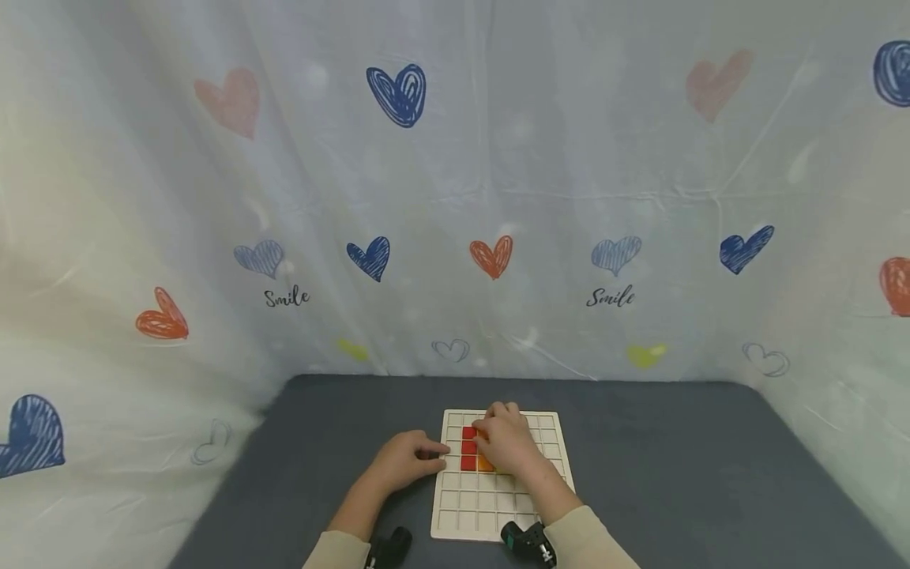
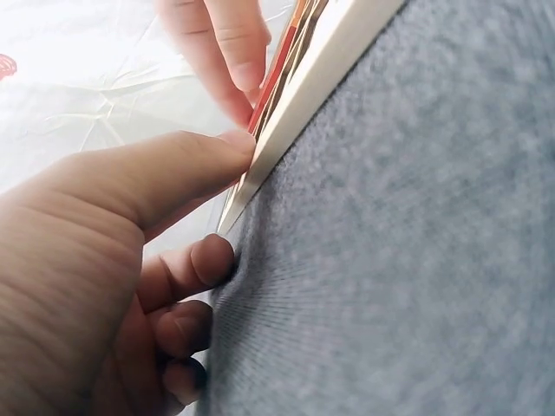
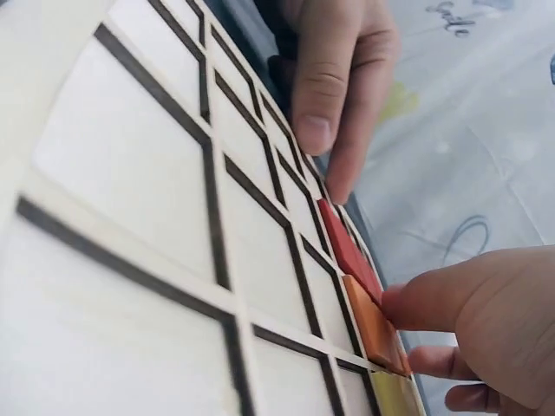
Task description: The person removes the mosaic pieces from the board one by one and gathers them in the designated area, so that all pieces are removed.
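Observation:
In the head view, a pale wooden grid board (image 1: 462, 521) lies on the dark table, with red tiles (image 1: 468, 447) in one column and an orange tile (image 1: 486, 464) beside them. My left hand (image 1: 405, 462) is at the board's left edge; its thumb rests against that edge (image 2: 299, 104) in the left wrist view. My right hand (image 1: 510, 442) lies over the coloured tiles. In the right wrist view its thumb touches the tiles where red (image 3: 349, 256) meets orange (image 3: 371, 325). A yellow tile (image 3: 395, 394) sits nearer. The right fingers are partly hidden behind the tiles.
The grey-covered table (image 1: 661, 466) extends on both sides of the board. Behind and beside it hangs a pale curtain (image 1: 540, 158) printed with hearts. Dark wrist devices (image 1: 528, 541) are worn near the sleeves, one over the board's lower right corner.

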### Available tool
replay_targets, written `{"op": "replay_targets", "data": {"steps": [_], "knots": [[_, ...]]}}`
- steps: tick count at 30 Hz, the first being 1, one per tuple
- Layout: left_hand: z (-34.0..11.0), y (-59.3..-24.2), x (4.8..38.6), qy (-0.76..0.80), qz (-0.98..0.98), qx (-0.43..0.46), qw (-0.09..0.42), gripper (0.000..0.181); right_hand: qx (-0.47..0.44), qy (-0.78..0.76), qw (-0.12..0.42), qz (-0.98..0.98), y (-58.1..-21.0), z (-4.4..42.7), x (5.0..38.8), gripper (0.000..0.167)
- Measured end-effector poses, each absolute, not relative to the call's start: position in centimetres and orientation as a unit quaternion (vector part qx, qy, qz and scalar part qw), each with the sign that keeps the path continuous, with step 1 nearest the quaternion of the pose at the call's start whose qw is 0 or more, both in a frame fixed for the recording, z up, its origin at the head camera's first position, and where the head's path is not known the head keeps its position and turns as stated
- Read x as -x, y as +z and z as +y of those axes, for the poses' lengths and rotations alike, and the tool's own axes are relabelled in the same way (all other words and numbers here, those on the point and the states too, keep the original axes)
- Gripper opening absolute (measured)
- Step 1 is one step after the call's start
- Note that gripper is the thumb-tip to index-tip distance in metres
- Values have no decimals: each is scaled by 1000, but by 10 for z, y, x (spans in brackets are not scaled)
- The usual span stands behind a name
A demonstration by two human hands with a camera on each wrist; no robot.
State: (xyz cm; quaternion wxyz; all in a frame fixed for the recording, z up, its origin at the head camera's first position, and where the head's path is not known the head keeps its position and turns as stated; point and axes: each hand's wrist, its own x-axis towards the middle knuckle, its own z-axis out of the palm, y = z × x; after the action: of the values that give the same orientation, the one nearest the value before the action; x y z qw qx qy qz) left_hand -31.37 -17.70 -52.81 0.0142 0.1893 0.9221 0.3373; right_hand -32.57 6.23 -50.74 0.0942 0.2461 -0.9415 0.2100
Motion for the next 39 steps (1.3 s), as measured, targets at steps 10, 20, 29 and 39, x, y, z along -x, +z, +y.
{"op": "replay_targets", "data": {"steps": [10, 20, 29, 39], "knots": [[-177, -528, 312, 337, 922, -188, 17, 25, -245, 211, 164, -932, -514, 54, 330, 21], [-178, -534, 313, 336, 922, -191, 25, 24, -228, 222, 165, -933, -508, 58, 327, 19], [-174, -530, 319, 336, 922, -192, 9, 24, -209, 319, 121, -916, -479, 76, 329, 22], [-177, -531, 317, 330, 927, -178, 2, 23, -189, 365, 143, -900, -462, 107, 327, 29]]}}
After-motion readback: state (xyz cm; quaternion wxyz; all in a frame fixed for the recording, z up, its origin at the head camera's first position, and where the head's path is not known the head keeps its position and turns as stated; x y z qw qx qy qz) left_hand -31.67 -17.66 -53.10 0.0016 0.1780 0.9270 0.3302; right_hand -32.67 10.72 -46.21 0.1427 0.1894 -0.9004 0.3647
